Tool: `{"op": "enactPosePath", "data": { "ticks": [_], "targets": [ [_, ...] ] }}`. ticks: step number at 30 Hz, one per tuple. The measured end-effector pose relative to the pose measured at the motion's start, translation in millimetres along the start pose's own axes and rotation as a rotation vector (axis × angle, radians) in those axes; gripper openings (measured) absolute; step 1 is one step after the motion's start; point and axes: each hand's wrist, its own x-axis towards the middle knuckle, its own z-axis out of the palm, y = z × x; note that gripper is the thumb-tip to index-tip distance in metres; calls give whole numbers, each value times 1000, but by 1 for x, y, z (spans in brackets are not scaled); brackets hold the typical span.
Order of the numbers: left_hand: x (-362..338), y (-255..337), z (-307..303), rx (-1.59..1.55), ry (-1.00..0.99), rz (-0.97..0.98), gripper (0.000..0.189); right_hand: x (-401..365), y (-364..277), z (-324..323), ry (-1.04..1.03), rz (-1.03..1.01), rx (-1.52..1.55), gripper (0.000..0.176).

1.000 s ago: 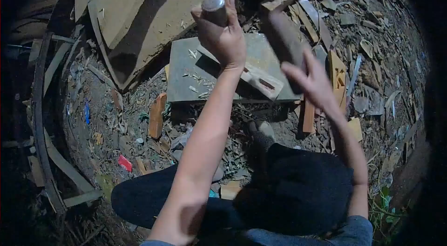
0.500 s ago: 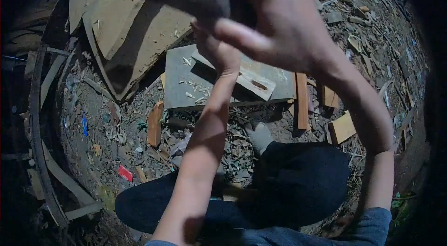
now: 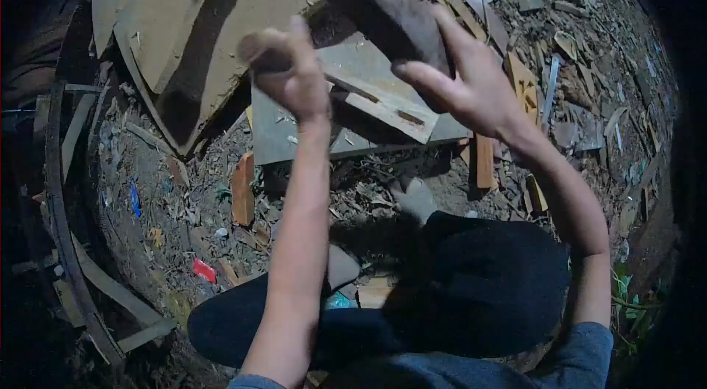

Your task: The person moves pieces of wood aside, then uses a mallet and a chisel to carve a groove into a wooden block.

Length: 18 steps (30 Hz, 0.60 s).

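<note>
My left hand [image 3: 294, 80] is closed around a round-topped tool handle [image 3: 256, 50], blurred, held upright over a pale wooden workpiece [image 3: 383, 105] with narrow slots cut in it. The workpiece lies on a grey slab [image 3: 283, 135]. My right hand [image 3: 468, 91] grips a thick dark wooden mallet [image 3: 383, 10], raised just right of and above my left hand. The tool's lower end is hidden behind my left hand.
Large curved wooden boards [image 3: 199, 13] lie at the back left. Wood chips and offcuts litter the ground, among them an orange block [image 3: 243, 186] and a red scrap [image 3: 200, 269]. My legs in dark trousers [image 3: 471, 286] and one foot [image 3: 416, 197] are below.
The mallet in my right hand rose close to the camera, then came back down towards the tool handle. My left hand has shifted a little to the left.
</note>
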Motion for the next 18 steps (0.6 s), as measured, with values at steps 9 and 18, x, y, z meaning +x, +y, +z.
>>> {"op": "enactPosePath", "data": {
  "ticks": [9,18],
  "targets": [
    [2,9,-62,-170,274,-121,25,-91,63,60,-387,262,-391,67],
    [55,27,-41,-117,223,-61,34,-88,64,61,-377,297,-390,67]
  ]
}}
